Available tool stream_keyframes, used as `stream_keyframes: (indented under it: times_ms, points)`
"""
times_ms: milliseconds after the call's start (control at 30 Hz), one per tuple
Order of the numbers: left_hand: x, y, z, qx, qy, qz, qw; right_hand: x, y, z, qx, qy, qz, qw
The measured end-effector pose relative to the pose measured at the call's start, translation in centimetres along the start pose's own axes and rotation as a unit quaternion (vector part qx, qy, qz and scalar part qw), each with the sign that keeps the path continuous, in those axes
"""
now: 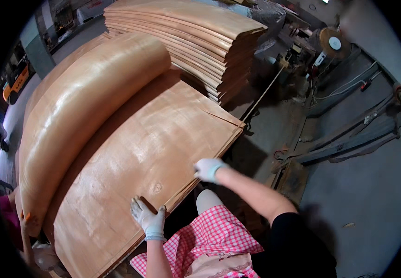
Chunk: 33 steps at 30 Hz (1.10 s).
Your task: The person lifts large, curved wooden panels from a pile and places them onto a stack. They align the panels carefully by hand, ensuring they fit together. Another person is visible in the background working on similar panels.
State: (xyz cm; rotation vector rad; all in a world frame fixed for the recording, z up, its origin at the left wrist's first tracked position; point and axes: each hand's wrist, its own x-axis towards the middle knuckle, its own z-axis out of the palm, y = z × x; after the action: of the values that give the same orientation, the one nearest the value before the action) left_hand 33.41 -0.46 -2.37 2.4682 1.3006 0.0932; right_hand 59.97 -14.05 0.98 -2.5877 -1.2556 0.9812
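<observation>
A wide, thin wood veneer sheet (131, 153) lies on top of a stack in front of me. Its far part curls over into a big roll (98, 92). My left hand (148, 217), in a pale work glove, rests on the sheet close to the near edge, fingers stretched out. Farther right along that edge, my gloved right hand (208, 170) is closed, its fingers curled down at the sheet. A narrow sliver of wood (182, 189) runs along the edge toward the right hand. Whatever lies inside those fingers is hidden.
A co-worker's hand (28, 221) touches the roll's left end. Behind stands a tall stack of folded veneer sheets (186, 37). A thin rod (267, 90) extends from the sheet's right corner toward machinery with a round reel (335, 42). A metal frame (335, 148) stands at right.
</observation>
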Motion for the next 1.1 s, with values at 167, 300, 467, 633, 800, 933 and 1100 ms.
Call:
stream_keyframes:
  times_ms: [167, 300, 467, 633, 800, 933, 1100]
  points:
    - [-0.1, -0.1, 0.5, 0.011, 0.005, 0.006, 1.000, 0.3, 13.9, -7.6, -0.064, 0.087, 0.056, 0.993]
    - [-0.3, -0.3, 0.8, 0.008, 0.019, 0.018, 1.000, 1.4, 17.6, -9.2, -0.022, 0.066, 0.112, 0.991]
    - [-0.3, 0.0, 0.6, 0.004, 0.009, 0.015, 1.000, 3.0, 19.2, -7.8, 0.004, 0.063, 0.114, 0.991]
    - [-0.5, 3.5, -0.1, 0.086, 0.022, 0.004, 0.996, 3.2, 18.4, -7.9, -0.016, 0.068, 0.143, 0.987]
    - [4.1, 16.1, 1.6, -0.166, 0.004, 0.259, 0.952, 2.4, 17.0, -7.4, -0.043, 0.101, 0.156, 0.982]
    - [10.3, 24.7, 5.7, -0.192, -0.066, 0.358, 0.911, 1.9, 17.8, -4.7, -0.115, 0.224, 0.118, 0.961]
    - [11.1, 28.9, 11.4, 0.018, 0.031, 0.376, 0.926, 1.6, 17.5, -4.4, -0.067, 0.239, 0.092, 0.964]
